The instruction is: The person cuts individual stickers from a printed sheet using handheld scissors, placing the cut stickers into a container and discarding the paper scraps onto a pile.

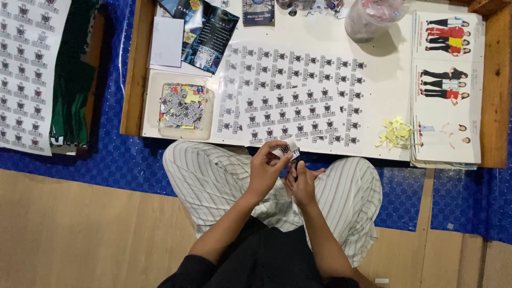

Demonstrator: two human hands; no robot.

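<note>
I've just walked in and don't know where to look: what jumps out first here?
The big white sticker sheet, covered in rows of small dark emblems, fills the low table's middle. Just below its near edge, the left hand pinches one small sticker while the right hand works beneath it, over striped trousers. Left of the sheet sits a clear tray heaped with cut-out stickers.

Glossy paper sticker sheet (298, 96) on a matt wooden table (496, 85); striped cloth trousers (213, 176).
</note>
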